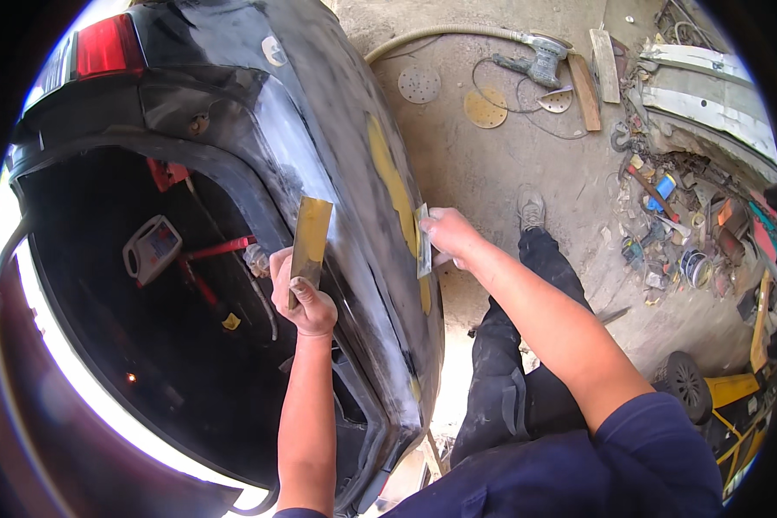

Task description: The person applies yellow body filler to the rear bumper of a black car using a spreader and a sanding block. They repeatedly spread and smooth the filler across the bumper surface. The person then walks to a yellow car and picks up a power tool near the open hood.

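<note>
Sleeve (658,442), plate (312,226) in left grip (318,316), jug (154,249) in trunk (86,223)

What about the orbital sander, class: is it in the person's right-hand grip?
No, the orbital sander lies on the floor, while the right-hand grip holds a flat spreader.

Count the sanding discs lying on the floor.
3: a pale disc near the hose, a yellow disc right of that, and a partly visible disc beside the sander. Others may be hidden.
</note>
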Demonstrator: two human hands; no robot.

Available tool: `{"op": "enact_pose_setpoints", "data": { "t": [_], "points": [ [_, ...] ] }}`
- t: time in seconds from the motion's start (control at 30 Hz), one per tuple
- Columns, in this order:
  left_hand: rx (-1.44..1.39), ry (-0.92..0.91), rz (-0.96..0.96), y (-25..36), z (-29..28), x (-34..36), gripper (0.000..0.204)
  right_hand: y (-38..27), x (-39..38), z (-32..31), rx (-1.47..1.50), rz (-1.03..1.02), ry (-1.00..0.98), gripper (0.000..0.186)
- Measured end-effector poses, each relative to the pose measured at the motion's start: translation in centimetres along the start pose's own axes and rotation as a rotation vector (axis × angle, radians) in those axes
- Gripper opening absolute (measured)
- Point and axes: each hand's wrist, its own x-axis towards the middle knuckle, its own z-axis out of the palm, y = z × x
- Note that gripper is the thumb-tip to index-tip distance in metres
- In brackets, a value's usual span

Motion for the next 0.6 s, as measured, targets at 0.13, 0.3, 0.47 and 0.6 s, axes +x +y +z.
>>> {"op": "enact_pose_setpoints", "data": {
  "t": [0.13,0.3,0.47,0.6],
  "points": [
    [0.001,-0.006,0.012,0.0,0.0,0.1,0.064,-3.0,1.4,0.2,0.041,-0.033,-0.045,0.033],
    [0.037,-0.003,0.036,0.4,0.0,0.5,0.06,-8.2,3.1,0.9,0.008,-0.085,-0.028,0.032],
    [0.042,0.004,0.044,0.7,0.1,0.9,0.058,-13.9,4.2,1.7,-0.007,-0.145,-0.019,0.039],
    [0.037,0.007,0.04,0.6,0.1,1.0,0.057,-18.6,5.5,2.7,-0.057,-0.179,0.019,0.037]
  ]
}}
